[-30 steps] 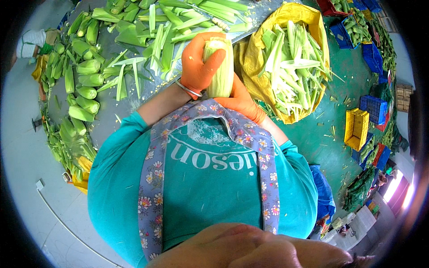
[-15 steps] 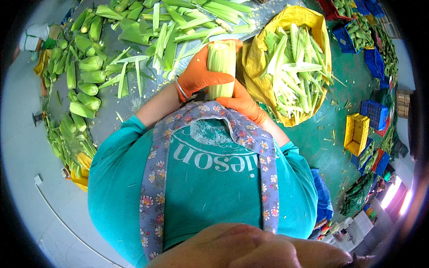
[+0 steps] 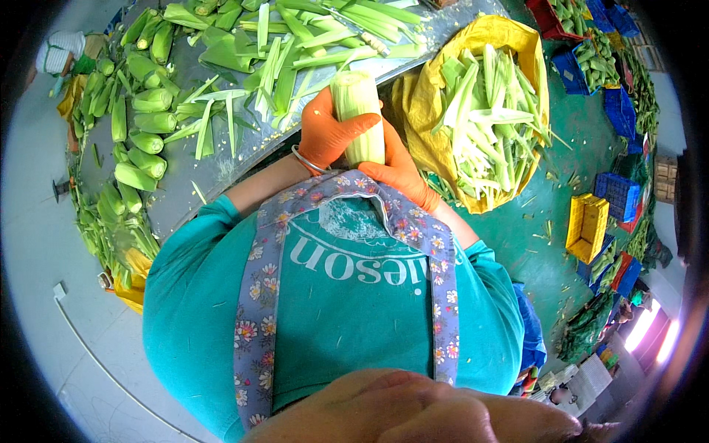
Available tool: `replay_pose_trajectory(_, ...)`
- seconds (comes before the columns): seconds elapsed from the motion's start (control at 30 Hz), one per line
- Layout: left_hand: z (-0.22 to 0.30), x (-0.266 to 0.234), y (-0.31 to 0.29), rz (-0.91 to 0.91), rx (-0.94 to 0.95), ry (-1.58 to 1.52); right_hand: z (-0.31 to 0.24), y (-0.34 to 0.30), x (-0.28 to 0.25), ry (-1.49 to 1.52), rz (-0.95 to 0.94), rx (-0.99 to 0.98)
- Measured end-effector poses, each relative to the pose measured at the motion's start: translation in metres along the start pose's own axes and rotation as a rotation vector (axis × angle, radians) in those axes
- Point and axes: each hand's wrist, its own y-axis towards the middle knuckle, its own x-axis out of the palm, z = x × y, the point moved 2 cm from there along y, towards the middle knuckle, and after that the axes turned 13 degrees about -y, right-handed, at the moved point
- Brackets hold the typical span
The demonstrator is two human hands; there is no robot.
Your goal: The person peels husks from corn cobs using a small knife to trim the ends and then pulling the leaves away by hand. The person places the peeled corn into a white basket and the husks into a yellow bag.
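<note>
An ear of corn (image 3: 359,111) in pale green husk stands upright in front of my chest, its cut end toward the camera. My left hand (image 3: 323,131), in an orange glove, wraps it from the left with the thumb across its front. From the right and below, my right hand (image 3: 402,170), gloved the same way, grips its lower part; some of those fingers are hidden behind the ear. Just beyond my hands, stripped husk leaves (image 3: 275,81) lie scattered on the grey metal table (image 3: 214,166).
Several unpeeled ears of corn (image 3: 151,122) lie in rows on the table's left. Right of my hands, a yellow sack (image 3: 421,111) holds pulled husks. A yellow crate (image 3: 587,227) and a blue crate (image 3: 617,193) stand on the green floor (image 3: 546,170) farther right.
Both hands have brought the ear slightly left and closer to my body. My left fingers no longer show past its top edge.
</note>
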Motion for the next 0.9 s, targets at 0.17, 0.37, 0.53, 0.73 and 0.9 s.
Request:
replay_pose_trajectory(0.17, -0.007, -0.005, 0.002, -0.023, 0.034, 0.136, 0.0, -0.003, 0.001, -0.067, -0.075, 0.091)
replay_pose_trajectory(0.37, 0.001, -0.004, 0.006, -0.05, -0.139, 0.106, -0.012, 0.007, -0.003, -0.606, 0.115, 0.115)
replay_pose_trajectory(0.53, 0.005, -0.003, 0.007, -0.094, -0.149, 0.085, -0.034, 0.028, -0.01, -0.99, 0.313, 0.117)
replay_pose_trajectory(0.73, 0.001, -0.007, 0.025, -0.036, -0.082, -0.324, -0.028, 0.027, -0.023, -0.525, 0.176, -0.198)
replay_pose_trajectory(0.9, -0.014, -0.011, 0.046, -0.024, -0.103, -0.418, -0.045, 0.034, -0.017, -0.775, 0.259, -0.518)
